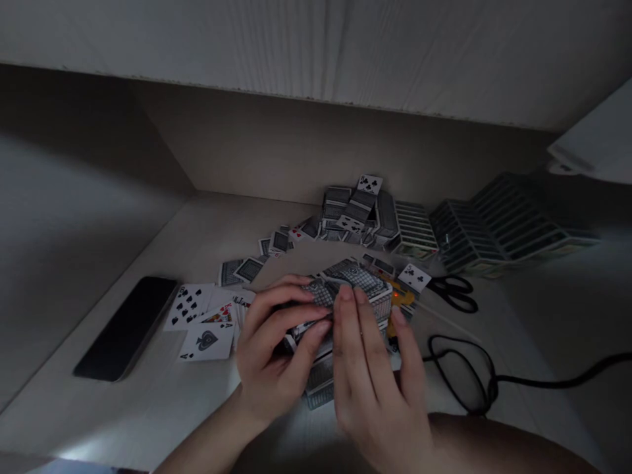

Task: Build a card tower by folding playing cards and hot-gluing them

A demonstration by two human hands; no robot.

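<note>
A block built of patterned-back playing cards [353, 273] sits under both hands on the light tabletop. Curled around its left side, my left hand [279, 349] is closed on it, the thumb and fingertips at the top near the middle. My right hand [372, 368] presses on the front with two fingers close together, another finger reaching to the right side; its thumb is hard to make out. The fingertips of both hands nearly meet. Part of the block is hidden by them. Just behind my right hand lies a yellow glue gun [403, 296] with a small red light.
Black scissors [457, 293] and a looped black cord [474, 375] lie at right. Behind stand folded-card rows [474, 230] and a loose card pile [345, 210]. At left are a black phone [126, 329] and face-up cards [207, 341]. A shelf board [296, 46] overhangs the front.
</note>
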